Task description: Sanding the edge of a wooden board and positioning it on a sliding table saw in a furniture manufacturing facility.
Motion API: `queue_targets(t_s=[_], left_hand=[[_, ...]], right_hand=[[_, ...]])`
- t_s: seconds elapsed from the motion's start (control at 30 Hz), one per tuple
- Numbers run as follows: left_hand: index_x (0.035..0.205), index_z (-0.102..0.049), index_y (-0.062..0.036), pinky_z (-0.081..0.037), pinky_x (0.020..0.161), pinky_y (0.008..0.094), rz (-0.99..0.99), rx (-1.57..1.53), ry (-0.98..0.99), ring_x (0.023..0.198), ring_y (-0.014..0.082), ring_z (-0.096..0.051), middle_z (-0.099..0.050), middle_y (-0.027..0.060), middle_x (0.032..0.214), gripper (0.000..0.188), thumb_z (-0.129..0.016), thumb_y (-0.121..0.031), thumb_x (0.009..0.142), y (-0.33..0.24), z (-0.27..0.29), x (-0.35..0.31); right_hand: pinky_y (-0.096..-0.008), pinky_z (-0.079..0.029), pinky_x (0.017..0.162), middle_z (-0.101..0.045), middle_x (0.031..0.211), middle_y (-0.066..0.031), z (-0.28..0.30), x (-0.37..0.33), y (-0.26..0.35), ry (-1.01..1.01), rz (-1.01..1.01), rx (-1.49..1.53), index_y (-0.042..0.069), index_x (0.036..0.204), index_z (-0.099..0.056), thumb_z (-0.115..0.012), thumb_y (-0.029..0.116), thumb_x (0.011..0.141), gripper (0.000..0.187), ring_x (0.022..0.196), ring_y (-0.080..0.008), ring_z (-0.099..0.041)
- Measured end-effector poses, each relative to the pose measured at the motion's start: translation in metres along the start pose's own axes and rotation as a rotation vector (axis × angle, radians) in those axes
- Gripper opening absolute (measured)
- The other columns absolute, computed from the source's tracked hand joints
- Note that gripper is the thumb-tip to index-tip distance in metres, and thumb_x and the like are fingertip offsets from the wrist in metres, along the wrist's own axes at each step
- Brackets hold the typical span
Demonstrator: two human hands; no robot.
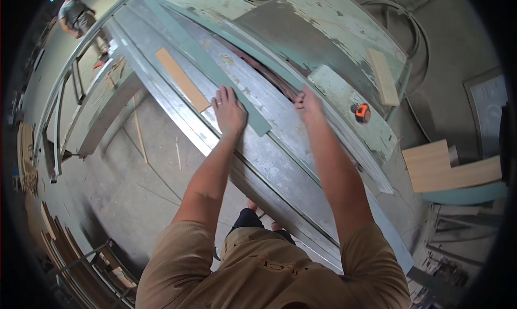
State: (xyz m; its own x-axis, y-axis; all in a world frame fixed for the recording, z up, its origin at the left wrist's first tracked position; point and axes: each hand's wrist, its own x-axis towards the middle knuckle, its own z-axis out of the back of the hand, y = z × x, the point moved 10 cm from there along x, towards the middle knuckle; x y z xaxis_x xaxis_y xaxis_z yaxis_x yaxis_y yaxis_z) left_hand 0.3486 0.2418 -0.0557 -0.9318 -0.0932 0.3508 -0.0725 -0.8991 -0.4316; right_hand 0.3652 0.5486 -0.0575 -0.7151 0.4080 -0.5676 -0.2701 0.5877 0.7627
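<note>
A long metal-faced table (285, 147) runs diagonally below me, with a long, narrow green strip of board (215, 72) lying along it. My left hand (230, 110) lies flat with its fingers stretched out, over the strip's edge and the metal beside it. A short tan board (183, 80) ends just beyond those fingers. Farther right, my right hand (308, 105) is closed, its fingers curled at the end of a dark gap (258, 66) beside a pale rail. Slight blur hides what it grips, if anything.
An orange and black tape measure (362, 113) rests on a worn pale panel (344, 96) at right, near a light wood piece (383, 77). Cut plywood (452, 166) sits farther right. Another person (81, 21) stands at far left, beyond a metal frame (75, 77).
</note>
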Motion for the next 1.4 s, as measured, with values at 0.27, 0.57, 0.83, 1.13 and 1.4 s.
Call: queue_targets(t_s=[0.27, 0.57, 0.83, 1.13, 1.4], left_hand=[[0.157, -0.049, 0.0007, -0.025, 0.131, 0.0582, 0.029, -0.012, -0.017, 0.156, 0.0401, -0.041, -0.047, 0.0227, 0.165, 0.059, -0.056, -0.021, 0.103, 0.003, 0.007, -0.001], [0.155, -0.050, 0.0013, -0.025, 0.131, 0.0573, 0.046, -0.030, -0.027, 0.155, 0.0395, -0.041, -0.048, 0.0234, 0.164, 0.056, -0.056, -0.019, 0.103, 0.010, 0.013, -0.003], [0.152, -0.053, 0.0036, -0.026, 0.131, 0.0570, 0.043, -0.061, -0.063, 0.155, 0.0396, -0.042, -0.050, 0.0237, 0.162, 0.055, -0.057, -0.018, 0.101, 0.002, 0.018, -0.002], [0.151, -0.053, 0.0019, -0.028, 0.130, 0.0555, 0.049, -0.057, -0.069, 0.154, 0.0393, -0.045, -0.053, 0.0241, 0.160, 0.055, -0.058, -0.020, 0.101, 0.010, 0.023, -0.007], [0.149, -0.053, 0.0046, -0.029, 0.129, 0.0558, -0.034, -0.001, -0.030, 0.152, 0.0391, -0.046, -0.055, 0.0266, 0.156, 0.057, -0.061, -0.024, 0.101, -0.003, 0.037, -0.048]], right_hand=[[-0.0284, -0.049, 0.059, -0.070, 0.111, -0.0194, -0.053, -0.117, 0.098, 0.183, 0.304, -0.141, -0.004, 0.136, -0.051, -0.067, 0.012, 0.107, 0.037, 0.086, -0.0209, -0.069], [-0.0360, -0.067, 0.092, -0.066, 0.113, -0.0148, -0.109, -0.130, 0.192, 0.206, 0.698, -0.082, -0.011, 0.139, -0.054, -0.062, 0.003, 0.108, 0.036, 0.097, -0.0249, -0.074], [-0.0408, -0.054, 0.116, -0.056, 0.155, -0.0255, -0.235, -0.088, 0.181, 0.511, 0.564, -0.273, -0.007, 0.163, -0.037, -0.062, 0.017, 0.111, 0.062, 0.135, -0.0335, -0.065], [-0.0376, -0.054, 0.097, -0.077, 0.115, -0.0150, -0.088, -0.204, 0.042, 0.359, 1.006, -0.965, -0.001, 0.122, -0.075, -0.072, 0.016, 0.103, 0.025, 0.107, -0.0235, -0.073], [-0.0581, -0.042, 0.116, -0.057, 0.152, -0.0189, -0.005, -0.241, -0.086, 0.316, 1.115, -1.522, 0.007, 0.144, -0.063, -0.083, 0.022, 0.091, 0.059, 0.141, -0.0429, -0.052]])
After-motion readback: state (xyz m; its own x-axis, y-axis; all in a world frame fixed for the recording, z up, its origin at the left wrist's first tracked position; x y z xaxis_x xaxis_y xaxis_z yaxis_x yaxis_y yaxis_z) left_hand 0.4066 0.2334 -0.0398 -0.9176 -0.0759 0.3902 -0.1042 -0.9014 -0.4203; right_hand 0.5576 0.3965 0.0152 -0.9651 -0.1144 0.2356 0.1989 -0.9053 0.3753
